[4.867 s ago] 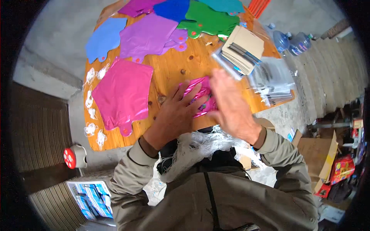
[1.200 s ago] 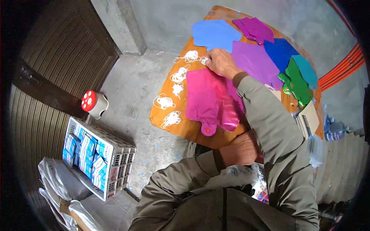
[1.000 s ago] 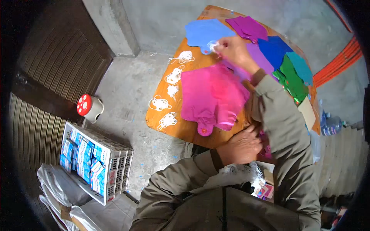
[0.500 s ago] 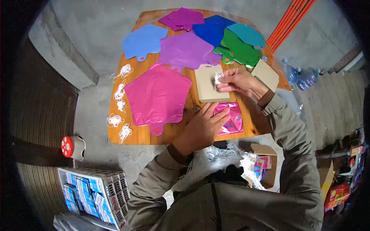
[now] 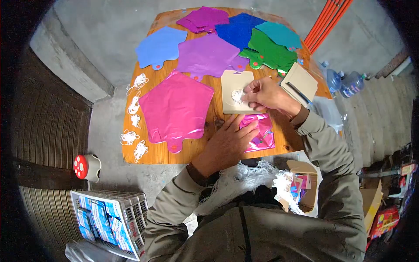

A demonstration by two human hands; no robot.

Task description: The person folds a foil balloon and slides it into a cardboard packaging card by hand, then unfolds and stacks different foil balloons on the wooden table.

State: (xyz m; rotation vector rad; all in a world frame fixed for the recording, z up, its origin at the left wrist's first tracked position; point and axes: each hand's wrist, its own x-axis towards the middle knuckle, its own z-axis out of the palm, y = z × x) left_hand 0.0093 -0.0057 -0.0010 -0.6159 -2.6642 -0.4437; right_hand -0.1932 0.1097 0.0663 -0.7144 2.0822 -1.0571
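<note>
My right hand [image 5: 269,97] pinches the edge of a small tangled bundle of white string [image 5: 237,95] over a tan cardboard card [image 5: 231,80]. The card has a slot at its top edge. Below it, my left hand [image 5: 230,140] lies with fingers apart on a folded shiny pink foil packet [image 5: 265,136], fingertips close to the card's lower edge. To the left is a flat magenta foil balloon [image 5: 178,109] with a round tab towards me. A second cardboard stack [image 5: 301,78] with a dark pen on it is by my right wrist.
Several string bundles [image 5: 140,150] line the table's left edge. Flat purple, blue and green balloons [image 5: 207,52] cover the far side. A mass of white string [image 5: 238,183] lies on my lap, beside an open box [image 5: 310,192]. A crate [image 5: 131,214] and stool [image 5: 87,167] stand left.
My right hand has lowered the string bundle leftward and down onto the cardboard card. My left hand stays on the pink packet. The view has shifted slightly.
</note>
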